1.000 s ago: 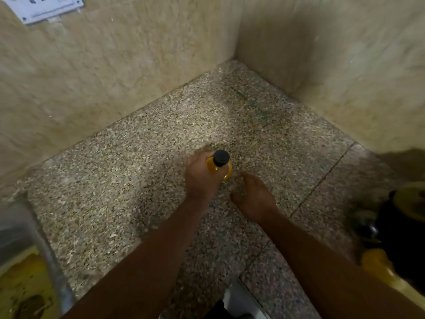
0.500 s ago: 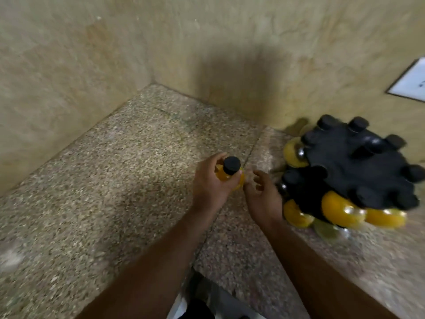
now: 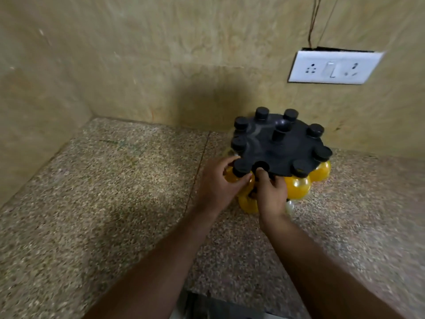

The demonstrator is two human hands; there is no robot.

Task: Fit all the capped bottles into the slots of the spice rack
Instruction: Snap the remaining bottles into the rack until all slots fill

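A: Item one, the capped bottle [image 3: 239,177]?
B: Yellow contents, black cap. It sits at the near-left edge of the spice rack [image 3: 279,146], its cap level with the rack's black top disc and touching that edge. Whether it is seated in a slot cannot be told.

A: Held by?
B: The left hand [image 3: 216,186]. The fingers are wrapped around the bottle's body from the left, closed on it, with the thumb near the cap.

A: The right hand [image 3: 271,192]?
B: Just beside the left one, touching the rack's near edge. Its fingers are curled and reach up to an open notch in the disc, right of the held bottle. Whether they pinch anything cannot be told; the fingertips are partly hidden.

A: The rack itself?
B: A round black top with a central knob, ringed by black caps around its rim. Yellow bottles [image 3: 297,186] hang below the disc on the near-right side; another yellow one shows under the two hands.

A: Location?
B: On a speckled stone bench [image 3: 115,192], close to the rear wall [image 3: 184,54].

A: Other fixtures?
B: A white socket plate [image 3: 333,70] on the wall, up and right of the rack.
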